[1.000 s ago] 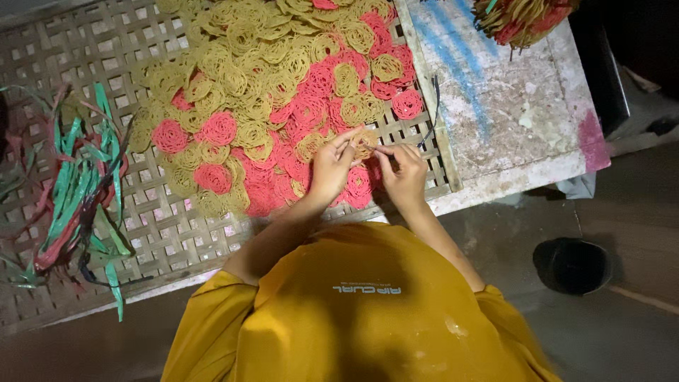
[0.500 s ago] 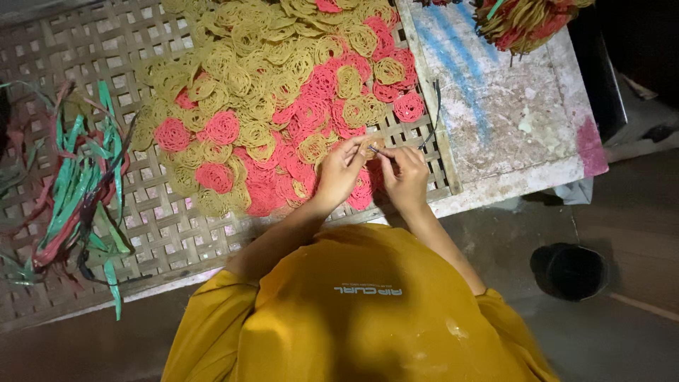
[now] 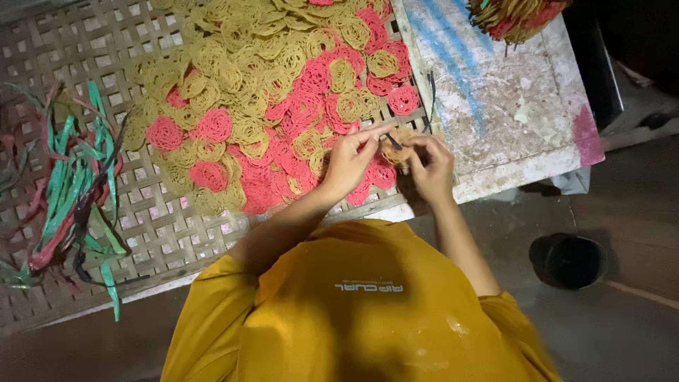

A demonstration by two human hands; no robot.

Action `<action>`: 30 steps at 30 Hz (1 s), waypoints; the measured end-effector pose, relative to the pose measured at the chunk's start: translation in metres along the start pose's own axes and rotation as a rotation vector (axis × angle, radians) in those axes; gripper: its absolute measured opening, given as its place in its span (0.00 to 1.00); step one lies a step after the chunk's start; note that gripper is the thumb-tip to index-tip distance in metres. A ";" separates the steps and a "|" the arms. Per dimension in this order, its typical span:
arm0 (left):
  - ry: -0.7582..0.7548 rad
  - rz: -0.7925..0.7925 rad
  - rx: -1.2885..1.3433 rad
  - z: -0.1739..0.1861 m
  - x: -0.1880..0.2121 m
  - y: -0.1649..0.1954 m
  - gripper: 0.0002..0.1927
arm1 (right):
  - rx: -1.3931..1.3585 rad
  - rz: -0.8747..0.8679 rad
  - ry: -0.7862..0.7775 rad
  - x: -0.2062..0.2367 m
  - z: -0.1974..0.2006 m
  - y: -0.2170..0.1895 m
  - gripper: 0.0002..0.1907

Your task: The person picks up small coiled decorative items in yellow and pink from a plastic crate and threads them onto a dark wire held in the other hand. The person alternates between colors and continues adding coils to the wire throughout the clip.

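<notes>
A craft workshop: woven bamboo drying rack (image 3: 92, 64), stained worktable (image 3: 509, 106), concrete floor (image 3: 636, 205).

We see a woven lattice surface (image 3: 106, 64) of pale strips, running from the left edge to the middle. On it lies a wide heap of yellow coils (image 3: 240, 78) and pink coils (image 3: 297, 120), overlapping one another and reaching its near edge. At the left on the lattice lies a loose bundle of green and red strips (image 3: 67, 184). To the right, just beside the lattice, sits a whitish slab (image 3: 509, 120) smeared with blue and pink; a bunch of coloured strands (image 3: 516, 14) rests at its far edge. Below is dark floor (image 3: 636, 332), bearing a round black pot (image 3: 568, 260)
</notes>
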State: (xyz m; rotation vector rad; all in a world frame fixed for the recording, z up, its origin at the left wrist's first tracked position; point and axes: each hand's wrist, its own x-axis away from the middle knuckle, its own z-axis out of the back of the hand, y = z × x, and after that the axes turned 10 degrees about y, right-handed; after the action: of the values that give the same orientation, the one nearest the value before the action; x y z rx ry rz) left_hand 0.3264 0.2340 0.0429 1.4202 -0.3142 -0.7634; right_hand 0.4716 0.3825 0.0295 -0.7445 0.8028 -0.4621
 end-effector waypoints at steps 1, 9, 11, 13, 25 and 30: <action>-0.004 -0.001 0.009 -0.001 -0.001 0.003 0.16 | 0.046 0.039 -0.023 0.001 0.006 0.005 0.06; -0.133 0.086 -0.158 -0.021 0.003 0.028 0.18 | -0.040 0.032 -0.031 0.002 0.020 0.000 0.17; -0.079 0.019 -0.131 -0.027 0.004 0.026 0.18 | -0.589 -0.371 -0.065 -0.004 0.007 -0.002 0.15; -0.037 0.036 -0.135 -0.028 0.001 0.019 0.19 | -0.534 -0.425 -0.025 -0.011 -0.002 0.000 0.06; 0.145 -0.264 -1.256 0.023 -0.125 -0.011 0.43 | -0.546 -0.512 -0.137 -0.027 -0.001 0.008 0.11; 0.105 0.175 -0.722 0.020 -0.126 0.004 0.17 | -0.484 -0.451 -0.108 -0.031 -0.003 0.007 0.06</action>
State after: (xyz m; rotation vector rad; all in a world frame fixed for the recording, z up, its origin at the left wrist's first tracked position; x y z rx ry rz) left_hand 0.2231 0.2993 0.0799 0.7346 -0.0606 -0.5711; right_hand 0.4509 0.4055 0.0381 -1.4041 0.6476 -0.6317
